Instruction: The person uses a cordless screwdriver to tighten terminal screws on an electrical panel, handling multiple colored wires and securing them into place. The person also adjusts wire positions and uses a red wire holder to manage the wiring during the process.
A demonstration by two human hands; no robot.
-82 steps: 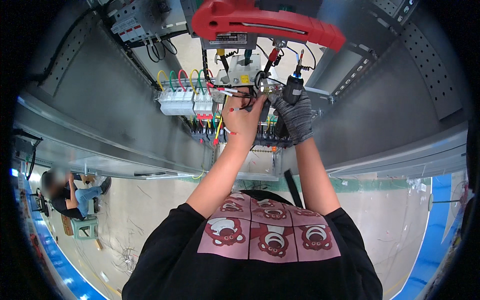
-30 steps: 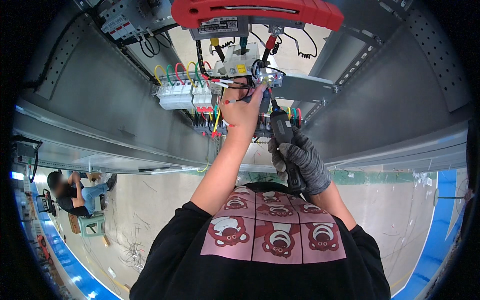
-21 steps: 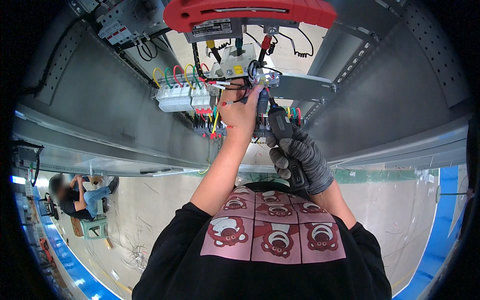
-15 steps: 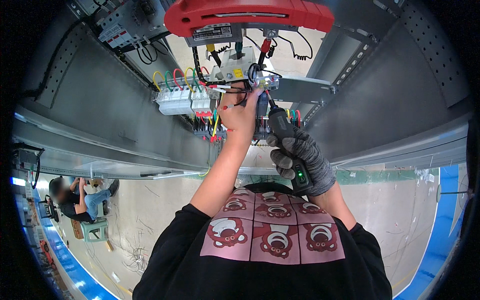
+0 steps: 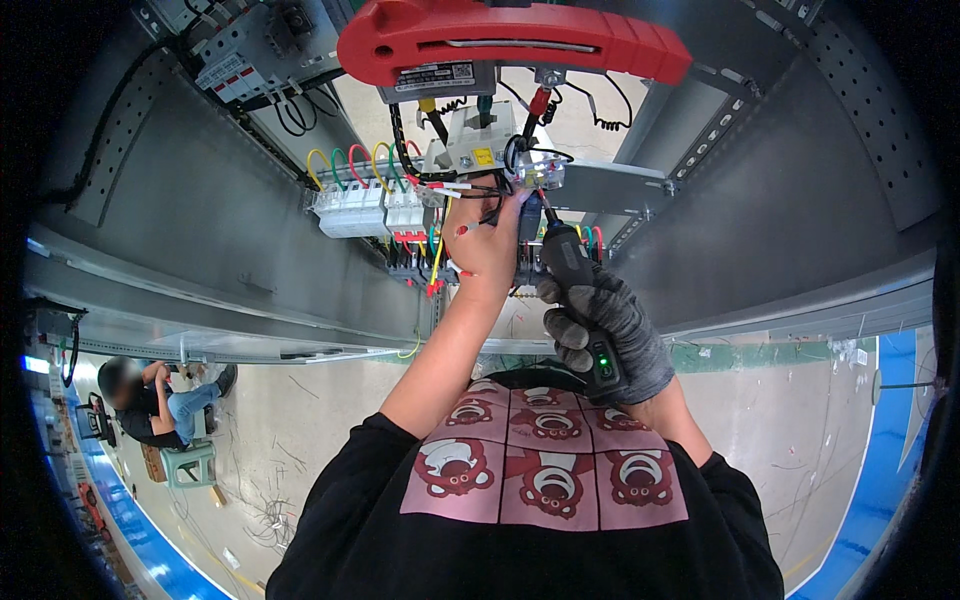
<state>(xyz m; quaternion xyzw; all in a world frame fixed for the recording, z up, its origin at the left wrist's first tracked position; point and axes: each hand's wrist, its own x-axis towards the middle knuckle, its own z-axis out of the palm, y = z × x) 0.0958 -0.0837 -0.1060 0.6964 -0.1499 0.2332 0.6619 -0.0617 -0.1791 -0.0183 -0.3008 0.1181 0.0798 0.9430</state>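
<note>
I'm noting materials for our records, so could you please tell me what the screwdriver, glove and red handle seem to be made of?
Screwdriver: probably matte plastic; its dark body shows only faint highlights. Glove: apparently knitted fabric, dull, with mottled grey and soft folds. Red handle: likely moulded plastic, semi-gloss, from its even colour and rounded edges.

A pale green stool (image 5: 190,469) stands on the beige floor (image 5: 320,395).

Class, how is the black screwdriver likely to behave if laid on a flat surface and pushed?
The screwdriver should stay stiff, as it looks hard-cased. It may roll, being slim and apparently rounded. It is perhaps heavy for its size, since its green light suggests electronics inside.
</note>
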